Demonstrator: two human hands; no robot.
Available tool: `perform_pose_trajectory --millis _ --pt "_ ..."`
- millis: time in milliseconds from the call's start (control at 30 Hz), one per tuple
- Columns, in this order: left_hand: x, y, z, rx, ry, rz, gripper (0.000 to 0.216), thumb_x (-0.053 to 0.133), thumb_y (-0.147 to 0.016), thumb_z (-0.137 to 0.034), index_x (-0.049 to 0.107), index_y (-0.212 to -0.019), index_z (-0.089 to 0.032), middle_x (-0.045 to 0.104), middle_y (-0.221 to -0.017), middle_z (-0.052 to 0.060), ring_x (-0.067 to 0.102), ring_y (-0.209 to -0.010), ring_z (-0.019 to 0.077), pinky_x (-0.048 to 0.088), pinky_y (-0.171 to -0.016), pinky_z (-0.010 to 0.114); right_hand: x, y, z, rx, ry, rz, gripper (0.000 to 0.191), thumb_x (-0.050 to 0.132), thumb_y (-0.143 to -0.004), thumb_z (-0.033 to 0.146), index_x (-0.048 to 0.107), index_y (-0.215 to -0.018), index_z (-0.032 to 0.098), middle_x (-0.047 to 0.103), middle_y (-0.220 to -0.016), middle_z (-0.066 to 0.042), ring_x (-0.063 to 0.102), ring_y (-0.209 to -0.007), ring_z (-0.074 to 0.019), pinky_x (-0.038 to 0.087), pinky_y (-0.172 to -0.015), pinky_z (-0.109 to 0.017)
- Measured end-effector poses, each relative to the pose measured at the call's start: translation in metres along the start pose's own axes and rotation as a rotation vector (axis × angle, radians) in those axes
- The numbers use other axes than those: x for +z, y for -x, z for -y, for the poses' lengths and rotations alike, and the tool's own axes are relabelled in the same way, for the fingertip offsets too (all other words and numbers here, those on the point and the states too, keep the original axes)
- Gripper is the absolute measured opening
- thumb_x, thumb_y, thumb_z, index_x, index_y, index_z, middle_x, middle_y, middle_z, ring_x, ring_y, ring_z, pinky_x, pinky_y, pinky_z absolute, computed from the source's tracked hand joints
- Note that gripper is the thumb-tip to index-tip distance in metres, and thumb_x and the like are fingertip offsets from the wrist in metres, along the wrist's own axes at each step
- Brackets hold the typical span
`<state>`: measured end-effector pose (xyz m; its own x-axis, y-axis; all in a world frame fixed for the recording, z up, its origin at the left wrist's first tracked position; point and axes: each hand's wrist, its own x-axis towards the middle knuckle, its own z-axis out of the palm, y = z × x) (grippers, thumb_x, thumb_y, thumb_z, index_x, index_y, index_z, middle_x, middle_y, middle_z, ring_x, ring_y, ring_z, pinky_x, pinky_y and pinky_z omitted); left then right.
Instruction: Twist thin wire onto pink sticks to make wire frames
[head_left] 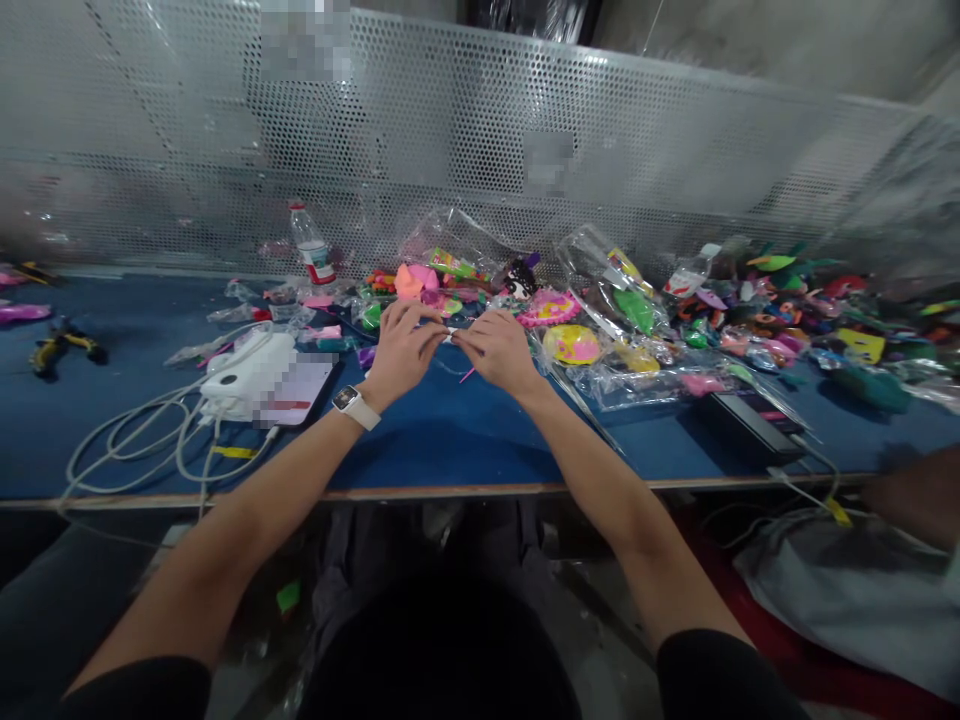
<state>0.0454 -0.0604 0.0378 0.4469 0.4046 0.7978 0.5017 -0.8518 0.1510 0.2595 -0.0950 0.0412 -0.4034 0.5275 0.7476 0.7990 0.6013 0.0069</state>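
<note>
Pinching a small white piece [451, 335] above a blue table [450, 440]

A phone [313, 380] lies near our watch [346, 399]; a yellow-and-pink shape [573, 345] and plastic-wrapped clutter crowd close beyond. Our left hand [405, 350] and right hand [501, 350] both clamp the white piece between fingertips. It looks slim and pale; our fingers cover most of it, and blur hides its outline.

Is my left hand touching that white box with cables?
Apart: the head view shows the phone and blue tabletop between left hand and white box.
</note>
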Motion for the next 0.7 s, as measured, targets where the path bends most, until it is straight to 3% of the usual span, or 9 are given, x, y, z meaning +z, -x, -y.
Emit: perform_pose_trajectory --millis 100,233,433,700 --pt "0.004 0.000 0.003 -0.003 0.050 0.014 0.019 0.059 -0.107 -0.031 0.077 -0.103 -0.024 0.071 -0.117 0.009 0.059 -0.117 0.0279 0.044 -0.110 0.052 -0.012 -0.002 -0.003 -0.147 0.105 0.078 0.031 0.051 -0.111 0.022 0.082 -0.106 0.024 0.075 -0.087 -0.007 0.063 -0.095 -0.0225 0.042 -0.099 -0.043" --pt "0.007 0.000 0.007 -0.015 0.100 0.068 0.017 0.061 -0.105 -0.029 0.076 -0.102 -0.022 0.072 -0.114 0.009 0.063 -0.112 0.0264 0.047 -0.106 0.049 -0.017 -0.002 -0.004 -0.190 0.142 0.127 0.032 0.049 -0.111 0.019 0.080 -0.106 0.025 0.074 -0.086 -0.005 0.060 -0.096 -0.0219 0.039 -0.104 -0.043" --pt "0.003 -0.002 0.013 0.028 0.093 0.136 0.018 0.063 -0.105 -0.032 0.077 -0.106 -0.021 0.075 -0.114 0.010 0.067 -0.110 0.0273 0.049 -0.103 0.046 0.001 0.002 -0.009 -0.069 0.056 0.060 0.025 0.059 -0.109 0.032 0.083 -0.102 0.025 0.076 -0.085 -0.006 0.061 -0.092 -0.0235 0.042 -0.096 -0.044" --pt "-0.003 -0.004 0.011 -0.080 0.202 0.119 0.018 0.064 -0.103 -0.032 0.076 -0.098 -0.021 0.077 -0.093 0.005 0.069 -0.082 0.0193 0.055 -0.080 0.034 0.006 0.002 -0.008 0.093 -0.155 0.025 0.023 0.065 -0.106 0.036 0.086 -0.101 0.028 0.078 -0.087 -0.005 0.064 -0.088 -0.0233 0.044 -0.089 -0.042"
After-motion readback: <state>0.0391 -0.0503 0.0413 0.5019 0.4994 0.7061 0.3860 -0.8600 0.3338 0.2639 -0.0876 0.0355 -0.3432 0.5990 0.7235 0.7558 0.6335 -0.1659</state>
